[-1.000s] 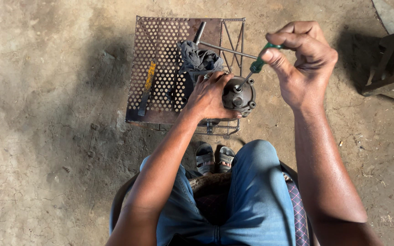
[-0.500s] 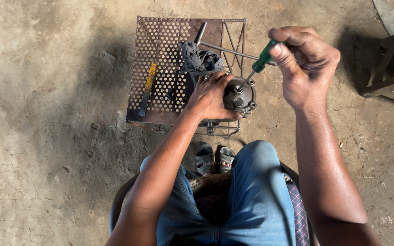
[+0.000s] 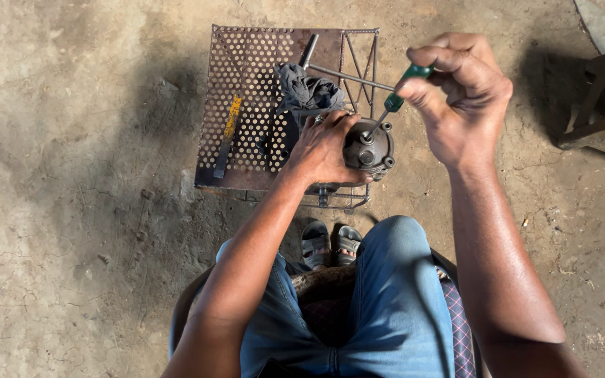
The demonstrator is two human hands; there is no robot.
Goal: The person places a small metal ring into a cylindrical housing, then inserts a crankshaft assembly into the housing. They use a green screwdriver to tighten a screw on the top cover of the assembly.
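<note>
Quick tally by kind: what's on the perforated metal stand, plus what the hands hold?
Screwdrivers: 2, green-handled screwdriver in the right hand, yellow-handled screwdriver lying on the perforated stand
Round metal parts: 1, dark round part gripped by the left hand
Rags: 1, dark rag
Metal rods: 1, T-shaped bar
Total: 5

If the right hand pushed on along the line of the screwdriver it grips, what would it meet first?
Most likely the round dark metal part: the right hand aims the green-handled screwdriver down-left, its tip already at the part's face, which the left hand steadies. Depth is uncertain.
</note>
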